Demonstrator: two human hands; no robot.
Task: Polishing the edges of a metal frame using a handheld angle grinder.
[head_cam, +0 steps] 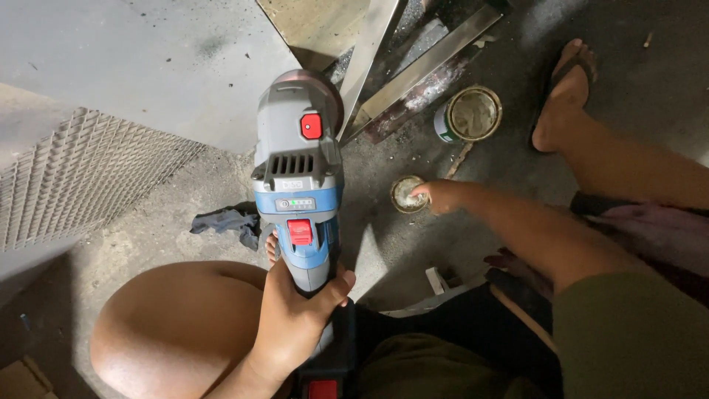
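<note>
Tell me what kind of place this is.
Probably an informal metalworking spot, worked on the floor. The left hand grips a cordless angle grinder; metal strips and mesh sheet lie on gritty concrete; the right hand reaches into a small tin.

The small lid (408,193) lies right of the grinder (298,177), before the open tin (473,113).

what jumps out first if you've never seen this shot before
The blue and grey angle grinder fills the middle of the view, gripped by its handle in the left hand with its red buttons facing up. To its right, the right hand reaches down to a small round lid on the concrete floor, with an open paint can just beyond.
</note>
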